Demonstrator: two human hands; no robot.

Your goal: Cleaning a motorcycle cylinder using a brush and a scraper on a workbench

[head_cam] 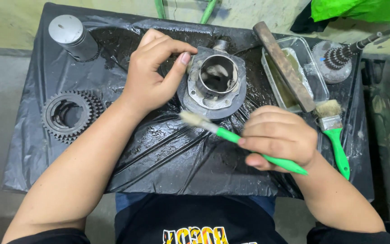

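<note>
Left hand [152, 74] steadies the cylinder [213, 83] at mid-table, thumb pressed on its left edge, fingers curled over the top. Right hand [278, 138] grips a green toothbrush [231, 134], bristles just beside the cylinder's near rim. On the black plastic sheet [168, 158]: a gear [68, 115] far left, a piston [72, 37] at the back corner, a tray [296, 74] and a paintbrush [335, 133] to the right.

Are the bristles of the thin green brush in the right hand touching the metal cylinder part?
Touching. The head view shows the thin green brush, held in the right hand, with its bristle tip lying against the lower left flange of the metal cylinder part, no gap visible.
</note>
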